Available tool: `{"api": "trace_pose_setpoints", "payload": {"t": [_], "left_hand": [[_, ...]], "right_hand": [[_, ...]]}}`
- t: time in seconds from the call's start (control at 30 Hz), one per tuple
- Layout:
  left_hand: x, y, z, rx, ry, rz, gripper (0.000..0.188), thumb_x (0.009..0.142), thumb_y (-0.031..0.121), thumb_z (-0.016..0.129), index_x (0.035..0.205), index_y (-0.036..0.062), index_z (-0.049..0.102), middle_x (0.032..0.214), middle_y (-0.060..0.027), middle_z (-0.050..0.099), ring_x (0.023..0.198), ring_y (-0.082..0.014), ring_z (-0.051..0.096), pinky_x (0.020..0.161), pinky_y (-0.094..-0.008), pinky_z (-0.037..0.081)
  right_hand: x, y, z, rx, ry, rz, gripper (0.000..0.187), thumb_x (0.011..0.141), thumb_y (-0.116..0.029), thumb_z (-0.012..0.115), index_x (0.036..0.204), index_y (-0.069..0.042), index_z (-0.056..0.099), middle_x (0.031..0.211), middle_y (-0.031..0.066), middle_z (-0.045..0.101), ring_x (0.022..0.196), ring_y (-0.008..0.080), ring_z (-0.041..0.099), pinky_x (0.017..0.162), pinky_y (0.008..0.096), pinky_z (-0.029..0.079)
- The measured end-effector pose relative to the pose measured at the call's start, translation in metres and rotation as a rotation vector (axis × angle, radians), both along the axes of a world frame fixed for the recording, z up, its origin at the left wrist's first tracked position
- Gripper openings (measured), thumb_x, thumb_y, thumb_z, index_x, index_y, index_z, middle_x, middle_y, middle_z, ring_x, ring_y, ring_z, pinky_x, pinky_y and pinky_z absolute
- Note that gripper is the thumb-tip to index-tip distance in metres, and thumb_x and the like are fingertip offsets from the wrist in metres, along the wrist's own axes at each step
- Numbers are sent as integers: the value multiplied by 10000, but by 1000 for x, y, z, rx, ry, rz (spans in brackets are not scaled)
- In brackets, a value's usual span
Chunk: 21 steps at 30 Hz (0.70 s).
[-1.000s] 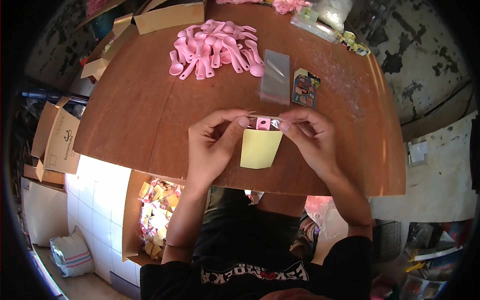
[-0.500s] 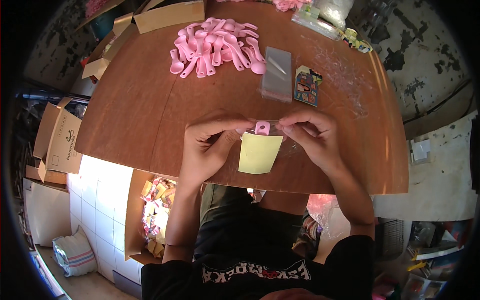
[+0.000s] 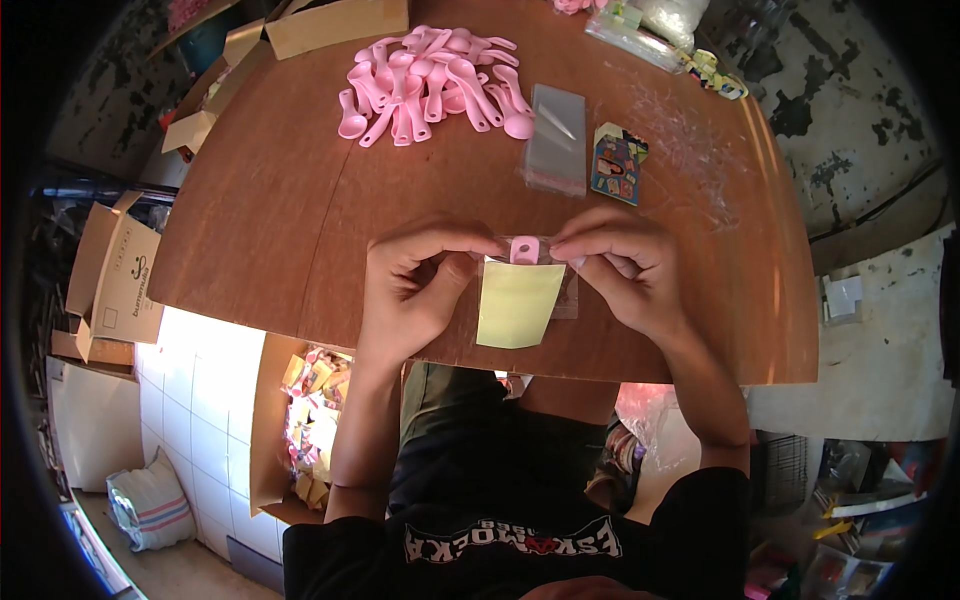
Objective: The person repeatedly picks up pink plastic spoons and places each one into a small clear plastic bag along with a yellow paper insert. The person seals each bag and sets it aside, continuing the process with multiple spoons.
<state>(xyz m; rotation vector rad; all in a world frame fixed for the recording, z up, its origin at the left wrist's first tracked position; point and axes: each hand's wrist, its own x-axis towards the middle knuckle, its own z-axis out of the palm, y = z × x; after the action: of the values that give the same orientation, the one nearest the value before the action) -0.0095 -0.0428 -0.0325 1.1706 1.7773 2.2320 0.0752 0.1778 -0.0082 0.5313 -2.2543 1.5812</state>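
Between my hands, near the table's front edge, is a clear plastic bag [image 3: 565, 298] with a pale yellow card [image 3: 517, 305] inside it. The pink handle end of a spoon [image 3: 525, 250], with a hole in it, shows above the card; the rest of the spoon is hidden. My left hand [image 3: 420, 285] pinches the bag's upper left corner between thumb and finger. At the upper right corner, my right hand [image 3: 625, 265] pinches the film the same way.
A heap of pink spoons [image 3: 430, 85] lies at the far middle of the brown table [image 3: 260, 230]. Right of it are a stack of clear bags [image 3: 555, 150] and colourful printed cards [image 3: 618, 165]. Plastic scraps [image 3: 690, 140] lie farther right. A filled carton [image 3: 275, 430] stands below the left edge.
The bag hangs a little straighter, and its right side now shows beside the card. My fingers still pinch both upper corners, with only slight shifts.
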Motion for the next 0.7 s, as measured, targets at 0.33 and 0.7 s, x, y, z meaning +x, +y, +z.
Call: {"api": "trace_pose_setpoints", "payload": {"t": [0.33, 0.7], "left_hand": [[8, -3, 5, 25, -100, -31, 105, 877, -62, 633, 969, -59, 684, 974, -135, 686, 884, -166, 660, 783, -281, 518], [7, 1, 5, -16, -156, 79, 97, 879, -43, 682, 971, -37, 712, 910, -87, 719, 851, -116, 675, 735, -234, 539]], "right_hand": [[1, -1, 0, 45, 46, 19, 129, 859, -15, 682, 980, 19, 712, 1021, 123, 663, 911, 186, 652, 782, 307, 511], [2, -9, -4, -14, 26, -3, 290, 787, 24, 772, 1055, 20, 660, 1081, 112, 610, 974, 174, 652, 838, 294, 578]]}}
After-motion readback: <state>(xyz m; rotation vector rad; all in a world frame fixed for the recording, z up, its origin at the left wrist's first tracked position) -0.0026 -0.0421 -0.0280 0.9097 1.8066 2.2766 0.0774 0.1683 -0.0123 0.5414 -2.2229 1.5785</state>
